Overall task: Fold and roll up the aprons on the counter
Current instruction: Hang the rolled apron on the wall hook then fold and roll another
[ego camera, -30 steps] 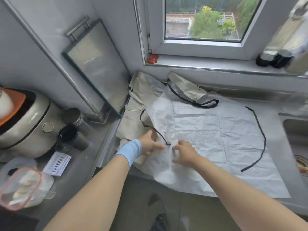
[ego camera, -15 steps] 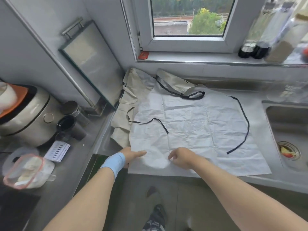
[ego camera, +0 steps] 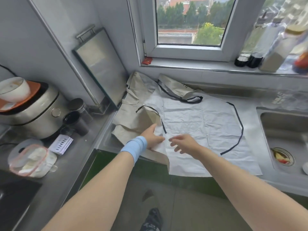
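A creased white apron (ego camera: 200,127) with black straps (ego camera: 240,129) lies spread on the steel counter (ego camera: 283,182), its front edge hanging over. My left hand (ego camera: 153,137), a blue band on its wrist, grips the apron's left edge and has it lifted and turned inward, so the beige underside (ego camera: 148,117) shows. My right hand (ego camera: 185,144) hovers just right of it over the cloth, fingers apart and empty. A second, beige apron (ego camera: 133,95) lies crumpled beneath, at the back left against the wall.
A sink (ego camera: 283,130) with scraps in its drain sits to the right. A metal tray (ego camera: 100,67) leans on the left wall. A rice cooker (ego camera: 33,112), dark cups (ego camera: 76,119) and a plastic container (ego camera: 30,160) stand left. Bottles (ego camera: 266,52) line the window sill.
My left hand has taken the apron's left edge and folded it up and inward, exposing the beige underside. My right hand has lifted off the cloth and spread its fingers.
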A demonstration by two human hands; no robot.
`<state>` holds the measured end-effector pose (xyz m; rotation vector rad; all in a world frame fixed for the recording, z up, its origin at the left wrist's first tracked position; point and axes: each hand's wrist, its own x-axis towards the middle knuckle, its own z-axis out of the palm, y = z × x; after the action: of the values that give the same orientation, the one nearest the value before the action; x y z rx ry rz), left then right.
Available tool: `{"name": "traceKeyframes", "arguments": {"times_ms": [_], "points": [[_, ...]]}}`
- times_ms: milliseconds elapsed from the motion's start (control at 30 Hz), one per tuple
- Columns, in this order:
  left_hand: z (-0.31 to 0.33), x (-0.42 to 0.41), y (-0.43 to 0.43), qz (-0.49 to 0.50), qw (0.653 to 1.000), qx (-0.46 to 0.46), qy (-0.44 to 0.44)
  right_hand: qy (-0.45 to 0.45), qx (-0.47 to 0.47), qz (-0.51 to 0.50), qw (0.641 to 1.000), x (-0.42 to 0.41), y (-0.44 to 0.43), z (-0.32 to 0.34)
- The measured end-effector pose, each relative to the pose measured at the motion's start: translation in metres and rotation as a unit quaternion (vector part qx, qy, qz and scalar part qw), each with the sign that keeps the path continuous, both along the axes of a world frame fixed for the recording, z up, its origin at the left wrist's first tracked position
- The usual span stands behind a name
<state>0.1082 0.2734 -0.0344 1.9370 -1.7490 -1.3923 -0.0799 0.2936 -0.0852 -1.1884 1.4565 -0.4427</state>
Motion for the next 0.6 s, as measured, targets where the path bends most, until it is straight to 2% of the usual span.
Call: {"name": "traceKeyframes", "arguments": {"times_ms": [67,133,200,267,367,433,500,600], "points": [[0.007,-0.033,-0.002,-0.072,0.997,0.001,-0.020,-0.104,0.043,-0.104,0.988,-0.015,-0.016,0.025],[0.008,-0.066,-0.001,-0.145,0.989,0.016,-0.030,-0.096,0.061,-0.134,0.984,-0.032,-0.025,0.042],[0.005,-0.091,0.002,-0.201,0.978,0.055,-0.033,0.025,0.036,-0.135,0.990,-0.045,-0.027,0.040],[-0.001,-0.106,0.003,-0.243,0.963,0.115,-0.026,0.172,0.005,-0.125,0.977,-0.060,-0.025,0.027],[-0.013,-0.112,-0.005,-0.256,0.951,0.169,-0.039,0.282,0.032,-0.123,0.951,-0.079,-0.020,-0.002],[-0.019,-0.106,-0.017,-0.236,0.960,0.134,-0.060,0.355,0.056,-0.078,0.930,-0.084,-0.016,-0.016],[-0.027,-0.096,-0.037,-0.229,0.965,0.064,-0.110,0.427,0.047,-0.032,0.903,-0.083,-0.017,-0.026],[-0.040,-0.083,-0.073,-0.207,0.963,-0.014,-0.171,0.474,-0.050,0.025,0.879,-0.079,-0.031,-0.032]]}}
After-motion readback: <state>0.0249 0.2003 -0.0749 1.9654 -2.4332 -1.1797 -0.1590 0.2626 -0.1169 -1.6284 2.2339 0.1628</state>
